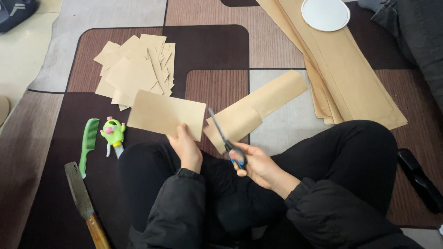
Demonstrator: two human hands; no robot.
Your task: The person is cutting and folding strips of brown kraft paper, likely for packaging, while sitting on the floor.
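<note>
Currently, cutting stage: partly done, judged from the piles.
Left hand [187, 148]: clenched on a brown paper rectangle [166, 114], held above the lap.
Right hand [258, 163]: gripped around blue-handled scissors [226, 140], blades up and parted.
Cut pieces [136, 69]: stacked on the rug [217, 50], beyond the left hand.
Folded strip [256, 110]: lying just behind the scissors.
Uncut long sheets [346, 74]: left at far right, under a white lid [325, 14].
Nearby: green comb [87, 145], knife [83, 198].

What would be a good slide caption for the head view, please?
Left hand holds a cut tan paper sheet; right hand holds scissors.
</note>
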